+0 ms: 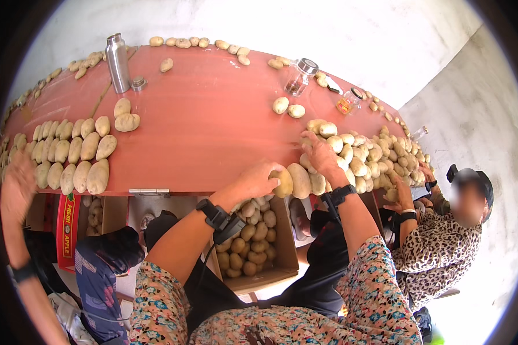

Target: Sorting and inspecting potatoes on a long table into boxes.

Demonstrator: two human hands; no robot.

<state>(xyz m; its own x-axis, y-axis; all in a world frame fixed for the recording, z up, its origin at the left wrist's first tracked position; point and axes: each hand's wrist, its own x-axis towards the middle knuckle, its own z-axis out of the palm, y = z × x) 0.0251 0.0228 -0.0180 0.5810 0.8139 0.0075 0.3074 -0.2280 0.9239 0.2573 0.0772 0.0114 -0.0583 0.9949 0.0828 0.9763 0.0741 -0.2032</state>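
My left hand [259, 177] grips the left end of a yellowish potato [284, 183] at the table's near edge. Right beside that one lies a paler potato [300, 181], at the end of a row along the edge. Over the left side of a large potato heap [367, 157] reaches my right hand [321, 152], its fingers curled around a potato that they mostly hide. Below the tabletop, between my legs, an open cardboard box [265, 282] holds many potatoes [252, 241].
On the red table [207, 129] stand a steel bottle [118, 64], its cap [139, 83], a glass jar [300, 79] and a smaller jar [349, 102]. Potato rows [75, 151] lie left. A co-worker's blurred hand [19, 177] is there; another person [440, 237] sits right, handling potatoes.
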